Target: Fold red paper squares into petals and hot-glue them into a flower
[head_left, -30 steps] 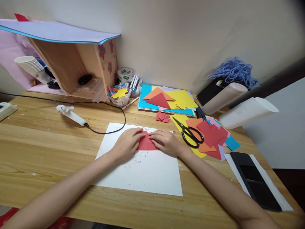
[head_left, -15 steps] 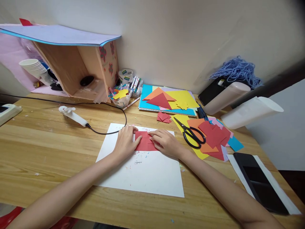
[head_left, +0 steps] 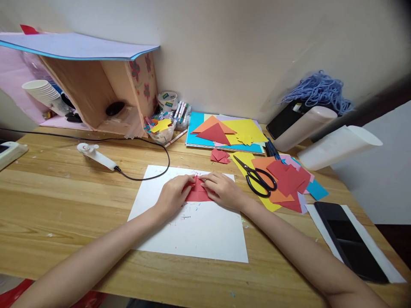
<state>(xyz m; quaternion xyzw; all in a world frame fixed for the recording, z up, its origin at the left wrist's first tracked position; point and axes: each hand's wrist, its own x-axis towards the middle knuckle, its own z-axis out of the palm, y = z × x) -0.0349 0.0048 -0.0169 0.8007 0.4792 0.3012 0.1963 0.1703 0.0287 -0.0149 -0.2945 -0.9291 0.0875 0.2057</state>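
A small piece of red paper point(head_left: 198, 196) lies on a white sheet point(head_left: 192, 233) marked with specks of colour. My left hand point(head_left: 175, 191) pinches the paper's left side, its upper left edge folded in toward the middle. On the right part of the paper, my right hand point(head_left: 224, 191) presses with its fingertips close to the fold. Both hands cover the paper's ends. Just beyond them sits a folded red paper piece point(head_left: 220, 156). Black-handled scissors point(head_left: 257, 177) rest on coloured paper to the right of my right hand.
Coloured paper scraps point(head_left: 290, 179) spread at the right, near a black phone point(head_left: 349, 239). Stacked paper point(head_left: 192, 141) lies against the wall. A cup of scraps point(head_left: 163, 134) stands beside a cardboard box point(head_left: 141, 94). A white corded tool point(head_left: 98, 157) lies at the left.
My left hand has shifted right, bringing the red paper's left edge inward to the middle. My right hand has stayed nearly in place. The view has moved slightly.
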